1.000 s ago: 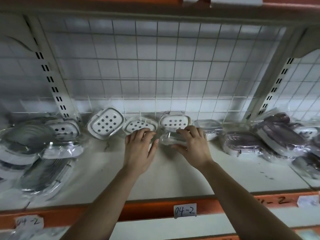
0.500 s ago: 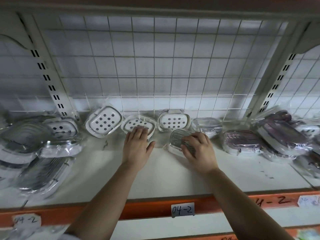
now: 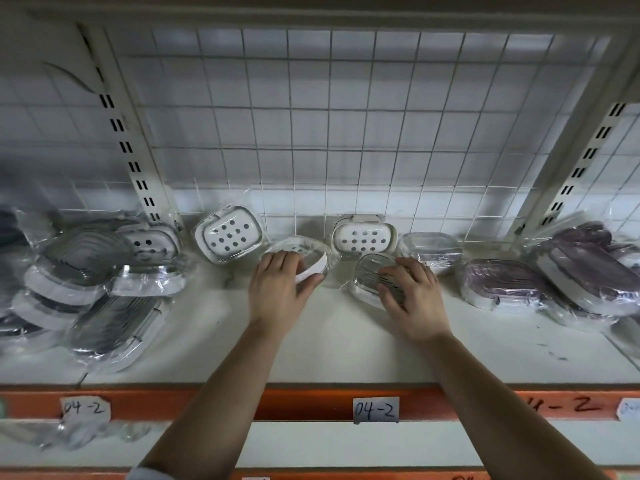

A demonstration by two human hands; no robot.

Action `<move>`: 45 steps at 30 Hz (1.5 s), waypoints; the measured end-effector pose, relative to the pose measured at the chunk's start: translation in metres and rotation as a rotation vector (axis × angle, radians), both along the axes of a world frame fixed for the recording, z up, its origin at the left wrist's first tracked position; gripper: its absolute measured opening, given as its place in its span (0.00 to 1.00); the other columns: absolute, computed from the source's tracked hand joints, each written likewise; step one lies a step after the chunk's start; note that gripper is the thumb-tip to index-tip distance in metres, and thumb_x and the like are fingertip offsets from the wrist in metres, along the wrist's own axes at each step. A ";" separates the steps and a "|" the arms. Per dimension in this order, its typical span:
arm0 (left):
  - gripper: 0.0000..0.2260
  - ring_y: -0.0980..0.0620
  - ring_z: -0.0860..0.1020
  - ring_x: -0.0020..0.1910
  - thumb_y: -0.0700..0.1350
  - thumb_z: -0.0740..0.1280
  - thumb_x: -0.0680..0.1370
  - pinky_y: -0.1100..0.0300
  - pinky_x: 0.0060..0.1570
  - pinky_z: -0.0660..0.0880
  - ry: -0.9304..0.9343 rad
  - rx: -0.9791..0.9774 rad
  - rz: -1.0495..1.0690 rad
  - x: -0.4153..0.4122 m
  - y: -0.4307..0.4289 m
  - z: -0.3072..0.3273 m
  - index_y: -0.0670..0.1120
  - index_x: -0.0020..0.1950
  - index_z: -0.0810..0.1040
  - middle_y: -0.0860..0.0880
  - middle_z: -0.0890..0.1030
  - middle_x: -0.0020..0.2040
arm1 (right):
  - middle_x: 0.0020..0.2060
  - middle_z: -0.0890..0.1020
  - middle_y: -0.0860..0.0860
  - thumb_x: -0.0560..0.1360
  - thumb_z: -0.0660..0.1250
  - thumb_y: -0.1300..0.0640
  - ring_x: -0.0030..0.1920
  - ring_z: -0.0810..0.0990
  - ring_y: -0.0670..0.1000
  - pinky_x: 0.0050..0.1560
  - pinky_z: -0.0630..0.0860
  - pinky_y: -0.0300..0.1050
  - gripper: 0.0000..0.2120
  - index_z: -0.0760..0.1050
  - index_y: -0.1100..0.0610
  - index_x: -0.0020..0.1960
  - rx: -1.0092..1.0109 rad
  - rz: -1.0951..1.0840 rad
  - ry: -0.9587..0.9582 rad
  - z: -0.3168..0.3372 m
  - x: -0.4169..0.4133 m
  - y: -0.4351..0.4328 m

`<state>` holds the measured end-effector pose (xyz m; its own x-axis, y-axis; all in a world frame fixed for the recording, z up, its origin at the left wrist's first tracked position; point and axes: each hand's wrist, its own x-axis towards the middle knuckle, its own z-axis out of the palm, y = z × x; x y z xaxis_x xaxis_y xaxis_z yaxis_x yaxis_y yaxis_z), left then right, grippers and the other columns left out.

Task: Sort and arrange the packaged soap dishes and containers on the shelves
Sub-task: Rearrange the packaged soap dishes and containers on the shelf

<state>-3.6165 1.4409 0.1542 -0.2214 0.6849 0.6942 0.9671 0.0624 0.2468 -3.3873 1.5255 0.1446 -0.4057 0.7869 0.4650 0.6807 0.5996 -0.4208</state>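
Two bare arms reach in over the white shelf (image 3: 329,344). The left hand (image 3: 277,292) holds a round white soap dish (image 3: 313,263) in a clear bag. Its fingers lie close together on top of the dish, and the thumb is bent round the front rim. This dish is near the back of the shelf, in the middle. The right hand (image 3: 412,299) holds a grey soap dish (image 3: 369,275) with lines on its top (it is in a clear bag too). The fingers are spread a bit and bent over the right half of it, and the thumb presses on its near edge. The grey soap dish is just beside the white one, on its right. It is tilted, with its low end on the shelf. Behind the hands, a dotted dish (image 3: 230,233) leans on the wire grid (image 3: 346,133). A second dotted dish (image 3: 363,235) stands just behind the grey one. A clear box (image 3: 429,249) is next to the right hand. Further right lie purple dishes (image 3: 502,282) in bags. At the far left is a messy pile (image 3: 86,278) of bagged grey and white dishes. Along the front runs an orange rail (image 3: 311,403) with a paper tag (image 3: 375,409) that says 04-2.
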 end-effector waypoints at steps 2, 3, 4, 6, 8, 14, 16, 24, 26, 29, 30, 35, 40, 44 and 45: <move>0.17 0.44 0.79 0.44 0.57 0.68 0.75 0.53 0.42 0.75 -0.031 0.027 -0.003 0.000 -0.004 0.004 0.43 0.50 0.78 0.48 0.81 0.44 | 0.59 0.78 0.57 0.74 0.57 0.43 0.64 0.73 0.60 0.67 0.67 0.58 0.23 0.80 0.55 0.57 0.007 -0.002 0.006 0.000 0.000 0.000; 0.18 0.43 0.80 0.45 0.56 0.68 0.76 0.52 0.42 0.75 -0.052 0.046 -0.001 0.000 -0.006 0.005 0.42 0.54 0.78 0.46 0.82 0.45 | 0.59 0.78 0.57 0.74 0.57 0.43 0.64 0.74 0.61 0.66 0.67 0.58 0.23 0.80 0.56 0.57 0.011 -0.002 0.010 0.000 0.000 0.000; 0.19 0.43 0.80 0.46 0.54 0.69 0.76 0.52 0.42 0.76 -0.074 0.070 -0.005 0.000 -0.009 0.006 0.41 0.59 0.77 0.45 0.82 0.47 | 0.58 0.78 0.57 0.73 0.57 0.43 0.63 0.74 0.61 0.66 0.68 0.58 0.23 0.81 0.56 0.57 0.015 -0.002 0.014 0.000 -0.001 0.000; 0.20 0.44 0.80 0.48 0.53 0.66 0.78 0.51 0.43 0.77 -0.112 0.127 -0.043 0.001 -0.014 0.007 0.42 0.65 0.73 0.43 0.82 0.51 | 0.58 0.78 0.57 0.73 0.57 0.43 0.62 0.74 0.61 0.65 0.68 0.58 0.23 0.81 0.56 0.56 0.022 -0.003 0.018 0.000 -0.001 0.000; 0.18 0.44 0.80 0.46 0.50 0.62 0.81 0.52 0.41 0.77 -0.102 0.165 -0.103 0.002 -0.017 0.007 0.44 0.68 0.69 0.42 0.80 0.53 | 0.58 0.78 0.57 0.73 0.57 0.43 0.62 0.75 0.61 0.65 0.69 0.58 0.23 0.81 0.56 0.56 0.027 -0.004 0.015 0.000 -0.001 0.000; 0.20 0.47 0.77 0.40 0.36 0.62 0.77 0.54 0.39 0.79 -0.201 0.116 -0.133 0.003 -0.018 0.004 0.48 0.69 0.74 0.39 0.75 0.57 | 0.57 0.78 0.57 0.74 0.57 0.43 0.62 0.75 0.61 0.65 0.69 0.58 0.24 0.81 0.57 0.56 0.029 -0.007 0.024 0.000 -0.001 0.000; 0.16 0.48 0.76 0.46 0.45 0.64 0.79 0.56 0.42 0.76 -0.261 0.118 -0.137 0.004 -0.019 0.003 0.47 0.67 0.73 0.40 0.74 0.58 | 0.58 0.78 0.57 0.74 0.56 0.42 0.63 0.74 0.61 0.65 0.68 0.58 0.24 0.80 0.57 0.57 0.014 -0.010 0.022 0.000 -0.001 -0.001; 0.22 0.50 0.79 0.38 0.59 0.70 0.73 0.58 0.36 0.70 -0.659 -0.027 -0.026 -0.001 -0.014 -0.013 0.52 0.59 0.64 0.51 0.79 0.42 | 0.60 0.77 0.55 0.70 0.54 0.44 0.65 0.72 0.59 0.65 0.66 0.54 0.26 0.80 0.53 0.59 -0.017 -0.035 0.046 0.004 0.000 -0.005; 0.22 0.49 0.80 0.37 0.65 0.66 0.73 0.57 0.36 0.72 -0.626 -0.100 0.057 -0.001 -0.012 -0.013 0.54 0.57 0.63 0.53 0.79 0.38 | 0.60 0.78 0.55 0.69 0.55 0.43 0.64 0.72 0.60 0.64 0.67 0.55 0.26 0.81 0.52 0.58 -0.018 -0.061 0.055 0.003 0.000 -0.006; 0.23 0.47 0.79 0.45 0.69 0.60 0.73 0.57 0.38 0.72 -0.447 -0.187 0.173 -0.003 -0.011 -0.014 0.55 0.60 0.65 0.51 0.80 0.46 | 0.58 0.78 0.58 0.70 0.56 0.43 0.61 0.73 0.63 0.63 0.68 0.57 0.25 0.82 0.53 0.57 -0.018 -0.083 0.057 0.003 0.000 -0.004; 0.24 0.45 0.77 0.50 0.68 0.60 0.74 0.55 0.41 0.73 -0.419 -0.201 0.194 -0.005 -0.010 -0.015 0.54 0.61 0.67 0.49 0.79 0.52 | 0.58 0.78 0.58 0.70 0.56 0.43 0.60 0.73 0.63 0.63 0.68 0.57 0.25 0.82 0.54 0.57 -0.016 -0.089 0.056 0.003 0.000 -0.004; 0.25 0.39 0.69 0.64 0.60 0.64 0.77 0.47 0.64 0.67 -0.411 -0.214 0.215 -0.016 -0.008 -0.015 0.44 0.66 0.72 0.40 0.71 0.65 | 0.54 0.78 0.58 0.71 0.58 0.42 0.54 0.73 0.64 0.57 0.71 0.54 0.23 0.83 0.53 0.54 0.030 -0.137 0.035 0.000 -0.001 -0.003; 0.16 0.43 0.66 0.72 0.42 0.62 0.81 0.48 0.71 0.65 -0.305 -0.153 -0.103 -0.007 -0.006 -0.013 0.44 0.68 0.75 0.42 0.69 0.73 | 0.54 0.77 0.59 0.72 0.58 0.41 0.54 0.76 0.63 0.58 0.71 0.56 0.24 0.82 0.54 0.56 0.035 -0.123 -0.059 0.005 -0.001 -0.005; 0.16 0.41 0.70 0.68 0.50 0.68 0.78 0.44 0.66 0.68 -0.238 -0.224 -0.123 -0.005 -0.008 -0.009 0.42 0.61 0.79 0.40 0.75 0.67 | 0.59 0.74 0.58 0.71 0.58 0.41 0.57 0.75 0.61 0.60 0.73 0.55 0.26 0.79 0.52 0.61 -0.080 -0.084 -0.112 0.013 0.005 -0.011; 0.17 0.41 0.72 0.66 0.52 0.71 0.75 0.44 0.65 0.69 -0.195 -0.227 -0.123 -0.004 -0.009 -0.008 0.42 0.59 0.79 0.40 0.77 0.63 | 0.60 0.73 0.57 0.71 0.61 0.42 0.57 0.75 0.61 0.59 0.73 0.54 0.24 0.78 0.51 0.62 -0.094 -0.085 -0.111 0.015 0.008 -0.012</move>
